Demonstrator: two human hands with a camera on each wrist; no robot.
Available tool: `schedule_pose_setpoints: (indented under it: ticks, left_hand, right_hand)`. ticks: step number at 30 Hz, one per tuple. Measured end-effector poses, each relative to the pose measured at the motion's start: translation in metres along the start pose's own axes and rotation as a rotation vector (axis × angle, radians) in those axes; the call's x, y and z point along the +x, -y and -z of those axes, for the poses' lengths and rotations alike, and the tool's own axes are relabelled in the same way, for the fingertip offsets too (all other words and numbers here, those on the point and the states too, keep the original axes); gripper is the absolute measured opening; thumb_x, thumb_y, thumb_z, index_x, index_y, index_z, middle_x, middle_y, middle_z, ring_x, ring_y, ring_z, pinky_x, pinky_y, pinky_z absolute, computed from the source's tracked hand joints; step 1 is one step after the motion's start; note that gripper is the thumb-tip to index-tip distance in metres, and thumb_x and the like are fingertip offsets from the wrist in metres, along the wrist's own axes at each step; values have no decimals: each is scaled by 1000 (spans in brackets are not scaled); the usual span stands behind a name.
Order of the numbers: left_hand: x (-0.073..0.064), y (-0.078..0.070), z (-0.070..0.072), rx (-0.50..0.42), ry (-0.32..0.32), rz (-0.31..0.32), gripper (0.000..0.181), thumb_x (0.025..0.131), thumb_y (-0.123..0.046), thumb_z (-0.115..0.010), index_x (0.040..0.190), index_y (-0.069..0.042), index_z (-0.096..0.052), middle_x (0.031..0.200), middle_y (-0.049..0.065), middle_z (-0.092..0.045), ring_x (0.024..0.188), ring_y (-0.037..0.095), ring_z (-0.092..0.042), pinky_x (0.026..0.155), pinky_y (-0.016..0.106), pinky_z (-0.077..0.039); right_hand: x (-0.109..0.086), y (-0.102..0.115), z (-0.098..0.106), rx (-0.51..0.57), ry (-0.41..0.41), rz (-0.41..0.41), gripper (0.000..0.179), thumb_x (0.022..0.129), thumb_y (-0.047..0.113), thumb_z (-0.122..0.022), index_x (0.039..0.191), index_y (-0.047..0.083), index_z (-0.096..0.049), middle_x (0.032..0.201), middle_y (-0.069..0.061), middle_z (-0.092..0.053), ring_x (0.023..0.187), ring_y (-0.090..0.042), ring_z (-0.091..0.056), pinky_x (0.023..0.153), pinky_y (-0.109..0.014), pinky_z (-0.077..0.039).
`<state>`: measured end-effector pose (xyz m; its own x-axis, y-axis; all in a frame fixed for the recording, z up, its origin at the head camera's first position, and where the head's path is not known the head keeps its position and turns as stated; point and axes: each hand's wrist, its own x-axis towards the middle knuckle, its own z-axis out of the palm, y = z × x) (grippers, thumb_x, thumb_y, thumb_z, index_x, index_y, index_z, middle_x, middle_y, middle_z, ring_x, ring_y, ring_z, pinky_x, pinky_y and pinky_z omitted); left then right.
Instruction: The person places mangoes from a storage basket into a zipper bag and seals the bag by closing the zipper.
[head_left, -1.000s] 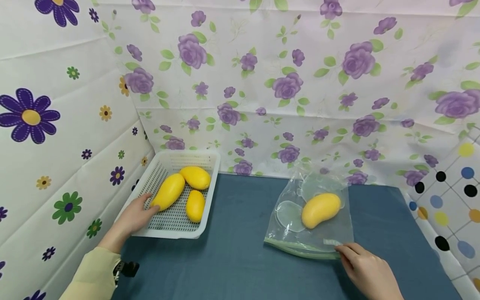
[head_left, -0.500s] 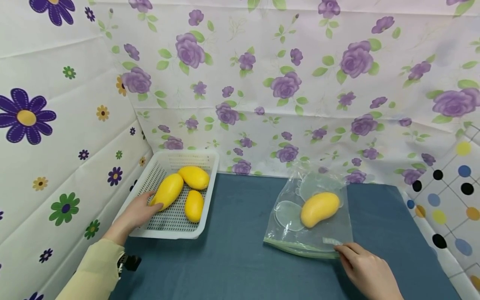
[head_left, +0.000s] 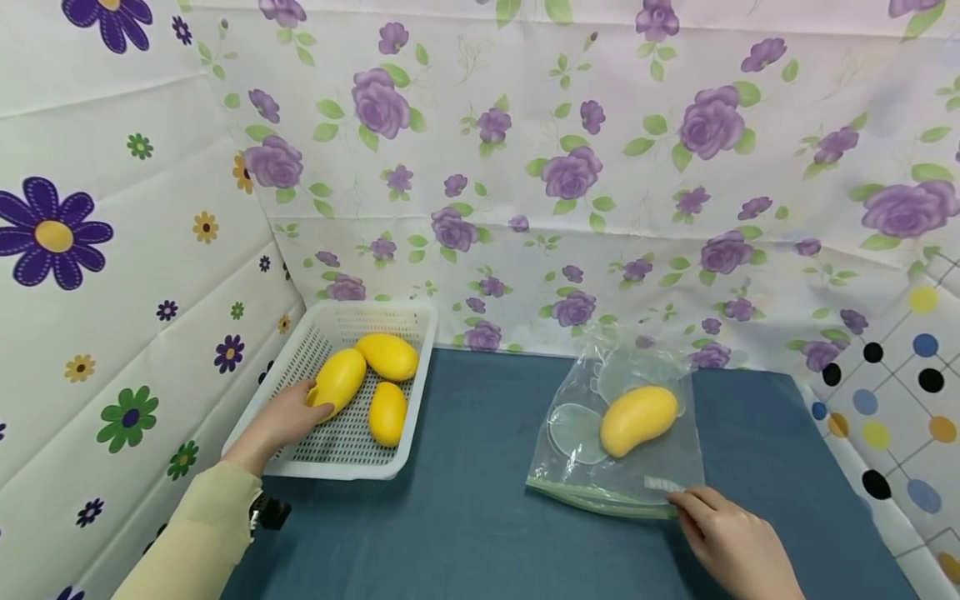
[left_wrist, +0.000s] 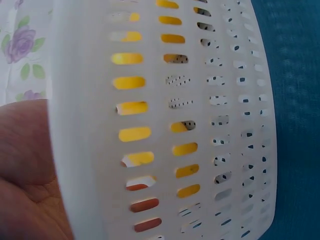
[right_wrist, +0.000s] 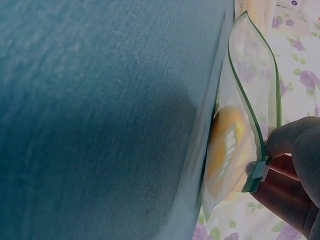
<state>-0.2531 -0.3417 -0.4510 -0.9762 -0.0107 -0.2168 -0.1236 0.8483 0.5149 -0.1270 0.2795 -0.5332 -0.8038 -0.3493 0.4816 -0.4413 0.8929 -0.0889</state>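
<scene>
My left hand (head_left: 285,419) reaches over the near left rim of a white perforated plastic basket (head_left: 341,468). Its thumb and fingers grip the near end of a yellow mango (head_left: 340,382) inside. In the left wrist view the basket wall (left_wrist: 100,150) hides most of that hand. My right hand (head_left: 738,537) pinches the right corner of a clear zip bag (head_left: 558,467), at its green-edged mouth. One mango (head_left: 639,421) lies within the bag. By the right wrist view, the bag's mouth gapes and a small slider (right_wrist: 260,170) sits near the fingertips.
Two more mangoes, one at the back (head_left: 387,356) and one at the right (head_left: 387,413), lie in the basket. A blue cloth (head_left: 480,467) covers the table between basket and bag. Flowered sheeting (head_left: 495,167) stands behind, with patterned sides at left and right.
My left hand has shifted slightly right and further over the basket, closing around the mango's near end. The right hand and the bag stay nearly as they were.
</scene>
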Motion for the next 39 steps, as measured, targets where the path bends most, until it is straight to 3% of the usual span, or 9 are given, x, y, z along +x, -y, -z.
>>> schedule_pose_setpoints:
  ticks: [8,13,18,29,36,39]
  left_hand:
    - [16,4,-4,6,-18,14,78,103,-25,-65,154,23,-30,149,45,-43,120,49,-54,110,67,-42]
    - [24,8,-5,3,-14,-17,81,100,-23,-69,154,22,-28,145,45,-46,116,49,-56,106,67,-44]
    - [29,9,-5,-21,8,-22,86,99,-24,-70,157,19,-23,145,44,-46,120,51,-54,107,70,-43]
    - [39,10,-8,-1,42,60,97,100,-23,-70,161,20,-7,161,46,-22,143,60,-36,119,70,-29]
    - [46,14,-16,-25,36,30,94,94,-16,-76,158,19,-17,147,43,-41,123,53,-50,110,71,-38]
    - [48,15,-18,-27,28,30,96,93,-16,-77,158,18,-17,145,42,-42,120,52,-52,109,71,-39]
  right_hand:
    - [1,2,2,0,-8,4,38,69,2,-97,102,15,-83,91,4,-72,65,-6,-65,52,-22,-50]
    - [2,3,2,-3,-8,4,38,69,2,-97,102,15,-83,91,5,-73,65,-6,-65,53,-22,-51]
    - [1,2,1,-9,3,-1,37,70,4,-97,102,16,-83,91,5,-73,64,-6,-65,52,-22,-50]
    - [3,3,2,-14,22,1,36,71,5,-98,102,16,-83,93,5,-73,65,-7,-66,53,-23,-51]
    - [4,4,2,-1,21,-2,35,72,5,-97,102,16,-83,92,6,-73,65,-5,-65,52,-22,-50]
    - [3,4,2,0,19,-4,35,72,5,-97,102,17,-83,92,6,-73,64,-5,-64,52,-22,-50]
